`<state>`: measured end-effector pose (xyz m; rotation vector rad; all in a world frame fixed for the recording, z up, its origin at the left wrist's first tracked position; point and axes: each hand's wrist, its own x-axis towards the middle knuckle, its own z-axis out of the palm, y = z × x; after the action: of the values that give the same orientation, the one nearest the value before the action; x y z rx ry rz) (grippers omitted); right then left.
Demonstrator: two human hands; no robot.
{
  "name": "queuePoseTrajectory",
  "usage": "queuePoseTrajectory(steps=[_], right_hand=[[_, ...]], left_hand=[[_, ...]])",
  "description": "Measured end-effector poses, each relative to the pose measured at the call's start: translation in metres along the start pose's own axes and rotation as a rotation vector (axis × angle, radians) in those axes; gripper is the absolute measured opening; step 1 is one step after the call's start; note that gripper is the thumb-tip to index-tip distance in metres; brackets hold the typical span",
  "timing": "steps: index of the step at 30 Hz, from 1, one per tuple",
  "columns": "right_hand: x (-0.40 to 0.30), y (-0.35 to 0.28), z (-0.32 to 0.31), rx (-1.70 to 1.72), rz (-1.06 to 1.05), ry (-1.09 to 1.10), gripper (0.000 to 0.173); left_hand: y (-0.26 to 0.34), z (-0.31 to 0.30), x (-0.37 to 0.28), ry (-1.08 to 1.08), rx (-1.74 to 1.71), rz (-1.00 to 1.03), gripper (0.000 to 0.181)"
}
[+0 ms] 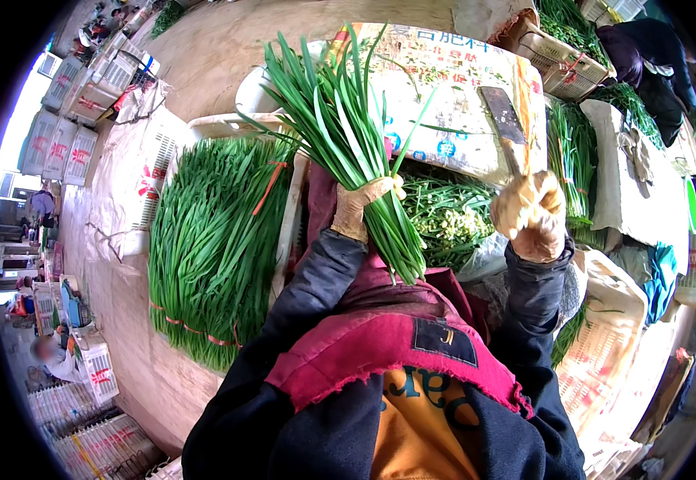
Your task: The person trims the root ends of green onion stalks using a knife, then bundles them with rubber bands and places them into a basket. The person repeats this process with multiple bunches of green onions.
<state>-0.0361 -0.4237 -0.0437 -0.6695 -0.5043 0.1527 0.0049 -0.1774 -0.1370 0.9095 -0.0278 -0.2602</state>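
Note:
My left hand (357, 207) is wrapped around the middle of a loose bunch of garlic chives (342, 132). Their leaf tips fan out away from me and the cut stalk ends point back towards my lap. In my right hand (533, 213), slightly blurred, is the handle of a broad-bladed knife (502, 115). The dark rectangular blade points away from me, over the right side of a board wrapped in printed sacking (438, 78). Between my hands, below the board, lies a heap of green and pale chive trimmings (450, 216).
On my left stands a plastic crate (285, 222) packed with chives (216, 240) tied with red bands. Tied bundles (572, 156) lie to the right, near a pale plastic crate (599, 348). Another person (653, 66) bends over greens at the upper right. Stacked crates (60, 144) stand far left.

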Motion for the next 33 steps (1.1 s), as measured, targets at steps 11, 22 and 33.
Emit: queuePoseTrajectory(steps=[11, 22, 33], right_hand=[[-0.013, 0.044, -0.040, -0.864, 0.241, 0.436, 0.022], [0.080, 0.014, -0.029, -0.921, 0.168, 0.089, 0.037], [-0.036, 0.084, -0.066, -0.250, 0.684, 0.280, 0.059]], left_hand=[[-0.001, 0.011, -0.009, -0.069, -0.001, -0.143, 0.028], [-0.011, 0.003, -0.009, -0.266, 0.056, -0.323, 0.029], [-0.005, 0.009, -0.005, -0.027, 0.256, 0.007, 0.024]])
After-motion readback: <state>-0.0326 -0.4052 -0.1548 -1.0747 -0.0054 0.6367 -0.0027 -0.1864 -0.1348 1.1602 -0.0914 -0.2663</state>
